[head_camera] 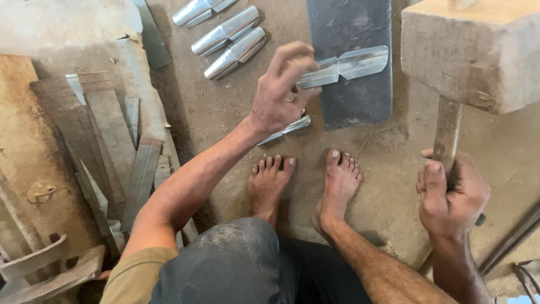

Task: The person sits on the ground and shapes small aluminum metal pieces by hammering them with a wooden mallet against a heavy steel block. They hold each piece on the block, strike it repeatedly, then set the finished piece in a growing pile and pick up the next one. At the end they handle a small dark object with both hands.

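My left hand [281, 90] pinches one end of a shiny, folded metal piece [351, 65] and holds it flat on a dark steel plate [349, 28] lying on the ground. My right hand [450, 194] is closed around the wooden handle of a large wooden mallet [478, 50], whose block head is raised at the upper right, above the plate's right side. Another shiny metal piece [289, 128] lies on the ground under my left wrist. My bare feet [304, 183] rest on the dirt floor just below the plate.
Three finished shiny metal pieces [228, 39] lie in a row at top centre. A stack of rusty flat metal strips [112, 146] fills the left side. Iron tools [45, 267] lie at bottom left, and a metal bar [514, 239] at bottom right.
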